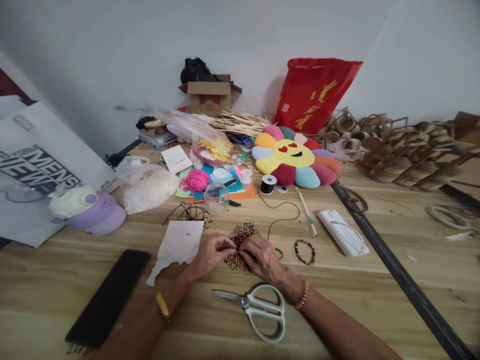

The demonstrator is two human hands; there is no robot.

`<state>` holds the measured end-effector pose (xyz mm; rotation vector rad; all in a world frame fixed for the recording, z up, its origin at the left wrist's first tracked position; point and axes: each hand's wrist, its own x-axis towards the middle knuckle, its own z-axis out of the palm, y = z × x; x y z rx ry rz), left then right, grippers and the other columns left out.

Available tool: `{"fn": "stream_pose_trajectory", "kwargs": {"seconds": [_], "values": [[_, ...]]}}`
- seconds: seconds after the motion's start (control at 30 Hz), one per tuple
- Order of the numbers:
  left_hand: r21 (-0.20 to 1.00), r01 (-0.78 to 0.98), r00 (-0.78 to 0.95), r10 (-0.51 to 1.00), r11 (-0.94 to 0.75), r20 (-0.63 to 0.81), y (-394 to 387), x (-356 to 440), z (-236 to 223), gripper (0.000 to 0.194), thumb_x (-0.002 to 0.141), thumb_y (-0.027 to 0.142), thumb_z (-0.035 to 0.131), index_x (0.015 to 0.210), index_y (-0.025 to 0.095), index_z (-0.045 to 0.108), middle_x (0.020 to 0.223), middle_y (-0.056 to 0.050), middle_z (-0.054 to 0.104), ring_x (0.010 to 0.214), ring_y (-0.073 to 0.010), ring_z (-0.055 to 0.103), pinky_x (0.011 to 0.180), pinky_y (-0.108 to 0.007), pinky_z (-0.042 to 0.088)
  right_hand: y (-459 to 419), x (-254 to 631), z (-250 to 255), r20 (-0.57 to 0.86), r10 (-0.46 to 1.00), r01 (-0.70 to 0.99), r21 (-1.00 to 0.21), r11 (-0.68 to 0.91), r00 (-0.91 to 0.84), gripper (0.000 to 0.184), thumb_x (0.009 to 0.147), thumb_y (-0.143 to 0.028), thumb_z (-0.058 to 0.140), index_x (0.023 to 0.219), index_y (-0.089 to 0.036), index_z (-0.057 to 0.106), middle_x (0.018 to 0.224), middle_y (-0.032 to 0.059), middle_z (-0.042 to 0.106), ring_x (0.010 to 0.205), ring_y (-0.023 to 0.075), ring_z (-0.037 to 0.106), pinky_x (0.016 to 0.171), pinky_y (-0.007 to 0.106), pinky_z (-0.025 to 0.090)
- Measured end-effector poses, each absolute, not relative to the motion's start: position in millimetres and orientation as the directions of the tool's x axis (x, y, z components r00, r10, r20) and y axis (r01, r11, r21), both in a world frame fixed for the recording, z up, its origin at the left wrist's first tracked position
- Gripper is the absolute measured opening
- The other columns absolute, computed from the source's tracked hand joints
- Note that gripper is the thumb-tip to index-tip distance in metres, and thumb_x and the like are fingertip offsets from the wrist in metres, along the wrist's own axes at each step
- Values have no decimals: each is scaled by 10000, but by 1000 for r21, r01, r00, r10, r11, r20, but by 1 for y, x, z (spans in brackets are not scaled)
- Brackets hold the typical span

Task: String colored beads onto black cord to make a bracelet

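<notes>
My left hand and my right hand meet over a heap of small multicoloured beads on the wooden table. Both hands have their fingertips pinched together at the pile; what they pinch is too small to make out. A thin black cord runs from the beads up to a black spool. A finished bead bracelet lies just right of my right hand. Pale green scissors lie close in front of my wrists.
A torn white paper and a black phone lie to the left. A clear plastic jar, pink yarn, a flower cushion, a white flat box and a purple cap lie around.
</notes>
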<state>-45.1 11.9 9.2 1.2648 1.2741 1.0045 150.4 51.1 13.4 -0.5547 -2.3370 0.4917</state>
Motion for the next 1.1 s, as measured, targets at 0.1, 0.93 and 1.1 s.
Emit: {"fn": "stream_pose_trajectory", "kwargs": {"seconds": [0.1, 0.93, 1.1], "values": [[985, 143, 81, 991, 94, -106, 12, -45, 8, 247, 662, 335, 755, 741, 118, 665, 678, -21, 642, 643, -138, 572, 642, -248, 458, 51, 150, 15, 528, 497, 254, -466, 848, -689, 178, 969, -209, 473, 854, -188, 607, 814, 57, 628, 783, 181, 558, 753, 316, 434], [984, 150, 100, 988, 98, -114, 12, -47, 10, 249, 672, 340, 757, 770, 114, 725, 715, -53, 711, 667, -162, 616, 673, -263, 491, 51, 151, 15, 504, 505, 272, -466, 842, -701, 173, 961, -194, 472, 856, -190, 610, 806, 52, 625, 767, 178, 559, 759, 311, 436], [977, 196, 95, 990, 79, -99, 12, -47, 10, 233, 693, 343, 737, 740, 116, 715, 668, -38, 681, 627, -148, 584, 631, -251, 470, 51, 151, 13, 520, 503, 261, -469, 844, -690, 140, 950, -199, 487, 871, -193, 602, 812, 57, 635, 778, 190, 566, 748, 322, 445]]}}
